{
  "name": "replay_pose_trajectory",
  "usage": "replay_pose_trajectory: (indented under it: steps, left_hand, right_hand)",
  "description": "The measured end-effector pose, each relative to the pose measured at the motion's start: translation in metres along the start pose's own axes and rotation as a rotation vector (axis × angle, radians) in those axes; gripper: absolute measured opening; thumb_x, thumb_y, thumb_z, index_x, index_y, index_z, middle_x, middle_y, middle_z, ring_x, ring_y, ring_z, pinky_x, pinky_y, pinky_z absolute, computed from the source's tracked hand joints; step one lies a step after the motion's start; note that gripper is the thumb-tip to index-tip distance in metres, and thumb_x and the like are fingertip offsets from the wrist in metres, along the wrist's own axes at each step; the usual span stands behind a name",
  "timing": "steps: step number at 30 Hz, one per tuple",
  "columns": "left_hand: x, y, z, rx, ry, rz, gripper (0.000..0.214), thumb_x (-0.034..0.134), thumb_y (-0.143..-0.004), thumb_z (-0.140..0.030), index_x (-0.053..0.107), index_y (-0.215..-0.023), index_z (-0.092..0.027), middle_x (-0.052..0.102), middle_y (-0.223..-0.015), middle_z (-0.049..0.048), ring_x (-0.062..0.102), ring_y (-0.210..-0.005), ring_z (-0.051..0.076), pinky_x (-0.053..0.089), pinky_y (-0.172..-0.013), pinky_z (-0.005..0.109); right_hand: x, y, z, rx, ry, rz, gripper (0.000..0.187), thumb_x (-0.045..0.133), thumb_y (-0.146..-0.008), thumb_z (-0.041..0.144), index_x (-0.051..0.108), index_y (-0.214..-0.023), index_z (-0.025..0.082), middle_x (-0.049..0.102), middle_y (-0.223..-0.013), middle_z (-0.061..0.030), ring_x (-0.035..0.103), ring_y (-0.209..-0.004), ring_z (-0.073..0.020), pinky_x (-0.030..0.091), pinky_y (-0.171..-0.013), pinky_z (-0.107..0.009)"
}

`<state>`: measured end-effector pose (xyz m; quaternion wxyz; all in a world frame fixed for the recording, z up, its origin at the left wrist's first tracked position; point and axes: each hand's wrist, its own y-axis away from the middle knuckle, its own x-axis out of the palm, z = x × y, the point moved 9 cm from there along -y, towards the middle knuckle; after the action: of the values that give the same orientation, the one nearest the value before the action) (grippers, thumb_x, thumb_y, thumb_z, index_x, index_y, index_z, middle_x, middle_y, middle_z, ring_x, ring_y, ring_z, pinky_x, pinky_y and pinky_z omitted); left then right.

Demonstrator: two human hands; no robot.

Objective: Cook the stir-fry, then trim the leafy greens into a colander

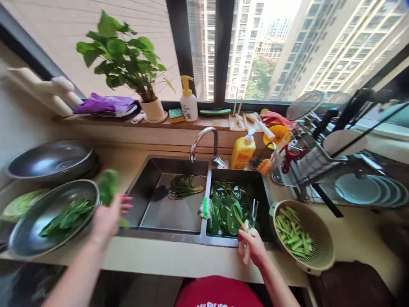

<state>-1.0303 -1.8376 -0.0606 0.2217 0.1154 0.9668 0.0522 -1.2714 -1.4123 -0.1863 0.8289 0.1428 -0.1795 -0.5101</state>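
Kitchen sink (179, 215), wet greens (220, 215).
Your right fingers (244, 237) pinch stems (238, 215), likely slippery but firmest there; left fingers' (127, 199) grip blurred, unclear.

daylit, dark-framed kitchen window (223, 51) over a wooden sill (212, 123) and beige countertop (153, 252); pale high-rise apartment towers (315, 47) stand outside.

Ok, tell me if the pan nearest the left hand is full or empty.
Neither: the pan is partly filled; green leaves lie inside, with bare surface showing around them.

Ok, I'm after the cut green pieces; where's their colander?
In the head view, the colander stands right of the water-filled basin, near the right hand.
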Motion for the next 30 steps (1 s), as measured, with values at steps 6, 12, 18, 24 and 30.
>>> replay_pose_trajectory:
  steps: [6, 12, 18, 24, 30]
  left_hand:
    - [0.279, 0.224, 0.026, -0.525, 0.552, 1.006, 0.029, 0.065, -0.071, -0.032, 0.060, -0.094, -0.016, 0.062, -0.111, 0.0108, 0.059, -0.100, 0.024, 0.049, -0.076, 0.034]
    - [0.333, 0.292, 0.028, -0.638, 0.702, 1.101, 0.031, 0.065, -0.073, -0.031, 0.063, -0.096, -0.010, 0.068, -0.092, 0.0127, 0.063, -0.089, 0.023, 0.049, -0.076, 0.031]
    - [0.343, 0.295, 0.023, -0.707, 0.704, 1.108, 0.033, 0.066, -0.073, -0.036, 0.065, -0.087, -0.007, 0.069, -0.086, 0.0133, 0.064, -0.086, 0.023, 0.049, -0.081, 0.034]
    - [0.349, 0.268, 0.024, -0.635, 0.769, 0.975, 0.023, 0.075, -0.061, -0.011, 0.067, -0.081, -0.006, 0.069, -0.079, 0.0099, 0.064, -0.072, 0.018, 0.050, -0.075, 0.029]
    - [0.349, 0.236, 0.024, -0.785, 0.940, 0.751, 0.020, 0.050, -0.082, -0.007, 0.062, -0.066, -0.006, 0.064, -0.065, 0.0062, 0.063, -0.066, 0.014, 0.053, -0.075, 0.032]
  right_hand:
    - [0.000, -0.012, 0.019, -0.102, 0.016, -0.041, 0.035, 0.068, -0.060, 0.047, 0.049, -0.066, 0.018, 0.053, -0.053, 0.0028, 0.050, -0.048, -0.0131, 0.040, -0.045, -0.024]
    - [-0.012, -0.015, 0.027, -0.211, 0.154, -0.045, 0.025, 0.062, -0.068, 0.035, 0.055, -0.084, 0.018, 0.062, -0.075, -0.0017, 0.057, -0.068, -0.0169, 0.046, -0.063, -0.027]
    - [-0.019, -0.013, 0.032, -0.213, 0.355, 0.006, 0.013, 0.056, -0.065, 0.020, 0.054, -0.077, 0.018, 0.057, -0.068, 0.0023, 0.048, -0.061, -0.0132, 0.038, -0.058, -0.024]
    - [-0.014, -0.011, 0.048, -0.218, 0.494, 0.108, 0.018, 0.055, -0.060, 0.012, 0.057, -0.076, 0.018, 0.055, -0.065, 0.0045, 0.044, -0.058, -0.0110, 0.031, -0.054, -0.021]
    - [-0.041, -0.007, 0.022, -0.060, 0.080, -0.093, 0.021, 0.069, -0.059, 0.027, 0.054, -0.069, 0.017, 0.054, -0.060, 0.0037, 0.046, -0.056, -0.0113, 0.035, -0.054, -0.023]
